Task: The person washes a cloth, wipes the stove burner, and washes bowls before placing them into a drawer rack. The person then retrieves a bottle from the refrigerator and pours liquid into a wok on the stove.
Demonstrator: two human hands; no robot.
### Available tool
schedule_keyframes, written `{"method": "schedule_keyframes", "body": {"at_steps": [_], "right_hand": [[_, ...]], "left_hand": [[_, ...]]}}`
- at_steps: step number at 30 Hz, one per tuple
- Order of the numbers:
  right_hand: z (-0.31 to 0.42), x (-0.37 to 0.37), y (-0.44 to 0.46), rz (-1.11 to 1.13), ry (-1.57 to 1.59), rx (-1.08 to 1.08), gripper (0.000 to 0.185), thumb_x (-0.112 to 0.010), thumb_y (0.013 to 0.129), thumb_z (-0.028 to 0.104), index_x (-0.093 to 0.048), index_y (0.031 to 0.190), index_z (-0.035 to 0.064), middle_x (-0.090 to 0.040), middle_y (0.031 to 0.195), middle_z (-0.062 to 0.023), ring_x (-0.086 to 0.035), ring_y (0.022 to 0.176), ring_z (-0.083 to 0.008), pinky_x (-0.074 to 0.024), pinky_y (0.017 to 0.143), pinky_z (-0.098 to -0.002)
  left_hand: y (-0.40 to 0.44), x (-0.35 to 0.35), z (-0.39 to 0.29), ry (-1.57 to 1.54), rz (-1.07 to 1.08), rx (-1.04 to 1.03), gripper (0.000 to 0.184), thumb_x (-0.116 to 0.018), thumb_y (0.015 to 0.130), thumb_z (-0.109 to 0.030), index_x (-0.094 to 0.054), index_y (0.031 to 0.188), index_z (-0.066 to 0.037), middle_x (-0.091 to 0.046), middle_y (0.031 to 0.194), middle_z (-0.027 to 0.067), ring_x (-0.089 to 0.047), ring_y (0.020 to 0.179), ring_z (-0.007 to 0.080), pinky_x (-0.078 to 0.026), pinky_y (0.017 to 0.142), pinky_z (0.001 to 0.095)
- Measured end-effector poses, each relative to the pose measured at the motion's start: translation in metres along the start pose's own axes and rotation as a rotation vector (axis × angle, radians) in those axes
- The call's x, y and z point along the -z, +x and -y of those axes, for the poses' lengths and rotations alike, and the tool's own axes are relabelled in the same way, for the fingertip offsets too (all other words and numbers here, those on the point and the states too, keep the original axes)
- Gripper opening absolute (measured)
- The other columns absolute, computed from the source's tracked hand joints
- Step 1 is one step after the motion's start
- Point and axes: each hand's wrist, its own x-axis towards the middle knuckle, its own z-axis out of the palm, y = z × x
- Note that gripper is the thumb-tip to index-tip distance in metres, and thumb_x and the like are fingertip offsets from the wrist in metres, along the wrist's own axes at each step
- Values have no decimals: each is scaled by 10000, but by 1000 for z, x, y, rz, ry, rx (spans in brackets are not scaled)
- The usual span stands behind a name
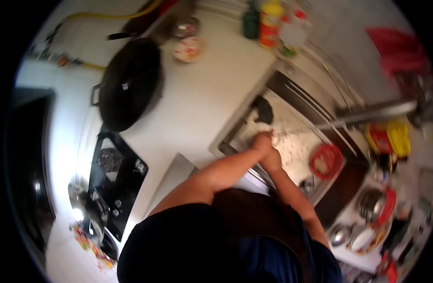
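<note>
Sink [296, 96], its basin filled with a whitish, cloudy liquid [294, 148], lies just ahead of the person, and both bare hands are in it. With 12 o'clock at the top of the view and the hands at the dial's centre, the left hand [262, 141] and right hand [271, 159] come together near the basin's 9 o'clock side. Their fingers are blurred and partly hidden, so I cannot tell whether they are clenched, loose or grasping something.

Near the hands, at 12 o'clock, a dark object [263, 111] sits in the basin; at 3 o'clock there is a red bowl [327, 162]. The faucet [379, 113] reaches in from between 2 and 3 o'clock.

Farther out, a steel pot [371, 204] stands among dishes at 4 o'clock, and a black stove [124, 188] at between 8 and 9. A yellow-and-red bottle [270, 23] is at 12, a pale, red-patterned bowl [188, 49] at 11, and a large black wok [131, 85] at 10.
</note>
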Motion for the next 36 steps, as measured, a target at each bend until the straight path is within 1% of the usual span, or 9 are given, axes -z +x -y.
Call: {"method": "schedule_keyframes", "body": {"at_steps": [1,4,9,15,17,23,28,31,36], "right_hand": [[8,5,-3,4,-19,-2,285,-543,808,317,-630,926,73,-663,810,-207,-661,723,-353,-520,625,-470],[15,13,-10,71,107,-109,364,-520,813,324,-610,987,16,-655,922,-227,-639,835,-398,-503,748,-473],[16,12,-14,73,166,-198,452,-592,788,296,-507,1126,8,-616,1028,-259,-622,909,-393,-495,799,-455],[22,34,-34,-6,423,-104,724,-727,727,346,-385,1260,-3,-506,1201,-263,-517,1106,-399,-431,928,-421],[9,26,-47,-194,621,166,770,-716,737,364,-354,1322,16,-521,1170,-255,-497,1134,-391,-409,957,-423],[-16,34,-76,-200,703,100,494,-572,876,220,-455,1313,22,-515,1215,-205,-507,1102,-313,-395,958,-349],[-25,41,-91,-59,1574,-298,342,-482,934,176,-534,1230,14,-619,1079,-78,-566,1012,-196,-411,931,-323],[-29,57,-95,-9,1896,-224,349,-514,924,212,-544,1188,-13,-619,1105,-100,-569,1028,-197,-416,934,-342],[-42,79,-109,-178,1904,-285,396,-550,905,246,-534,1174,-44,-598,1165,-124,-557,1090,-228,-405,968,-360]], "left_hand": [[-2,18,-10,73,118,61,394,-485,866,-202,-523,1226,-44,-623,1033,210,-603,924,372,-470,832,438],[-7,44,-36,-310,-49,372,520,-424,941,-402,-644,733,21,-632,815,248,-596,824,404,-453,762,443],[-15,48,-28,-838,89,633,350,-510,938,-352,-598,828,-31,-599,749,78,-546,674,209,-450,704,334],[-18,107,-38,-966,452,799,379,-537,925,-386,-518,1112,-57,-587,956,72,-581,857,154,-492,700,287],[-23,124,-44,-890,493,724,367,-530,935,-355,-508,1161,-66,-581,984,52,-579,883,143,-500,695,290],[-46,134,-42,-613,548,148,403,-653,857,-197,-501,1218,-102,-568,1085,44,-555,905,135,-465,787,276],[-57,136,-65,-827,615,45,457,-632,807,-72,-494,1243,-80,-572,1074,40,-517,990,125,-441,852,269],[-53,144,-65,-823,661,89,453,-599,816,-62,-479,1253,-62,-572,1062,40,-530,941,131,-448,829,269],[-55,133,-59,-722,612,140,396,-567,845,-134,-501,1222,-31,-582,971,50,-561,837,150,-457,788,283]]}}
